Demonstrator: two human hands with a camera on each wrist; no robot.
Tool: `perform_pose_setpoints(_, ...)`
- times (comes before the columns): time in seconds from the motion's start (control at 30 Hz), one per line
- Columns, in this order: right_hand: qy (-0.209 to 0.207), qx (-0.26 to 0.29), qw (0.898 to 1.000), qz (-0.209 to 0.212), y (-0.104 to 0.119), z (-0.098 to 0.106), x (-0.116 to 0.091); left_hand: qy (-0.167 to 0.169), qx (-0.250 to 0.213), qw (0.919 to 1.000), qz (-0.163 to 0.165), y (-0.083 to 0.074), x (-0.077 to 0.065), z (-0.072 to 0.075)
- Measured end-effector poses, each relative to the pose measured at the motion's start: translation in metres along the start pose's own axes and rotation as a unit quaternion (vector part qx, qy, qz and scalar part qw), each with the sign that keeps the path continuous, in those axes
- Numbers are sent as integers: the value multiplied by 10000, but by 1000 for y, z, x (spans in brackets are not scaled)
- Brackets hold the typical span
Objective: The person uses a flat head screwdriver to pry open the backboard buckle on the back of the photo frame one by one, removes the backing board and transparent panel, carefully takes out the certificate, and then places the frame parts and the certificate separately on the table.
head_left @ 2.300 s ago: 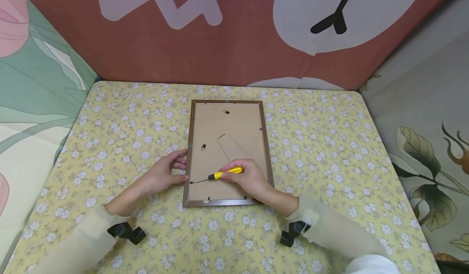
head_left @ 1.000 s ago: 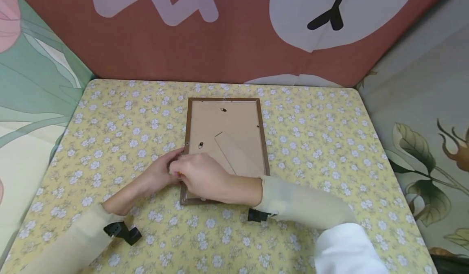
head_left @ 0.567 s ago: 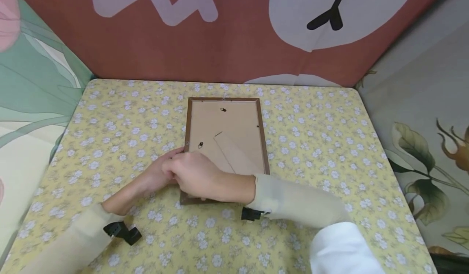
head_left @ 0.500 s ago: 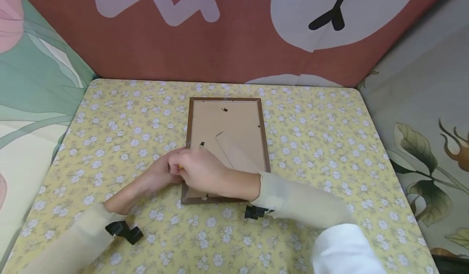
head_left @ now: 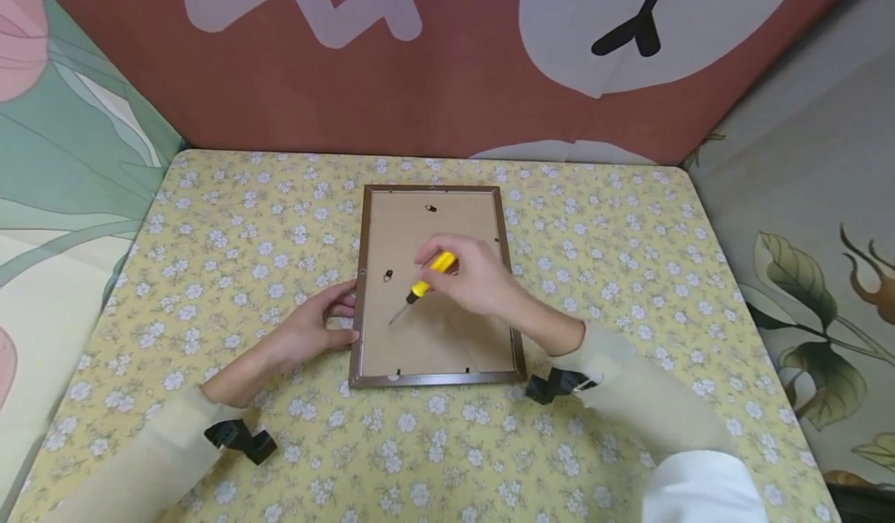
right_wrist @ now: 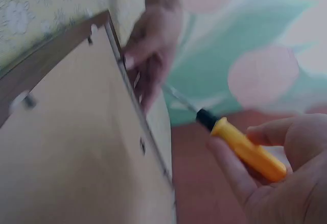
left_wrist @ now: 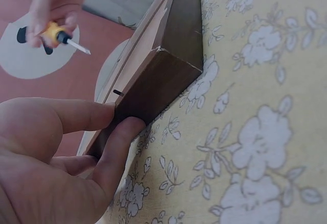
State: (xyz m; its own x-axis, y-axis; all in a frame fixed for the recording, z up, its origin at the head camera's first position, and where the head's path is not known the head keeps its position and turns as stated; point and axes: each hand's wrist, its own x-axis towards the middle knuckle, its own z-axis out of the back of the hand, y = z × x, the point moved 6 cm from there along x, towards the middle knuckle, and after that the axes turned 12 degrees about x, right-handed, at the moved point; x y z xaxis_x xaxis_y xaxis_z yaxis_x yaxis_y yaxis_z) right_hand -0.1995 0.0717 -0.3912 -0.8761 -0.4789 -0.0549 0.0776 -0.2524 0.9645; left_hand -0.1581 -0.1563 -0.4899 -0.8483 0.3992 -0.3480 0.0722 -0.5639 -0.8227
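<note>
A brown picture frame (head_left: pixel 437 380) lies face down, its tan backing board (head_left: pixel 447 344) up. My left hand (head_left: pixel 308 329) holds its left edge; in the left wrist view, fingertips (left_wrist: pixel 130 127) press its side and top rim. Beside them shows a dark metal tab (left_wrist: pixel 118 92). My right hand (head_left: pixel 478 278) grips a yellow-handled screwdriver (right_wrist: pixel 250 150) above the board. Its shaft points down and left, and in the left wrist view its tip is clear of the frame. Near the lower rim are two more tabs (head_left: pixel 398 371), and small hanging hooks (head_left: pixel 388 275) sit on the board.
The frame lies on a table with a yellow floral cloth (head_left: pixel 615 274). A reddish patterned backdrop (head_left: pixel 454 95) stands behind it, with printed hangings at both sides. Black camera mounts (head_left: pixel 241 439) are strapped at both wrists.
My right hand, with the screwdriver, has lifted from the frame's left edge and moved right and up over the board. The left hand keeps its place.
</note>
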Motion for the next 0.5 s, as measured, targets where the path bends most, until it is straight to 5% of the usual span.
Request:
perform_pose_setpoints(0.23,-415,2074,9724,-988,-55,61,-22,-18,-24,10000,2,0,1,0)
perform_pose_setpoints(0.5,-781,3737,9166,-1184,-98,124,-54,-53,-42,10000,-59,1,-1,0)
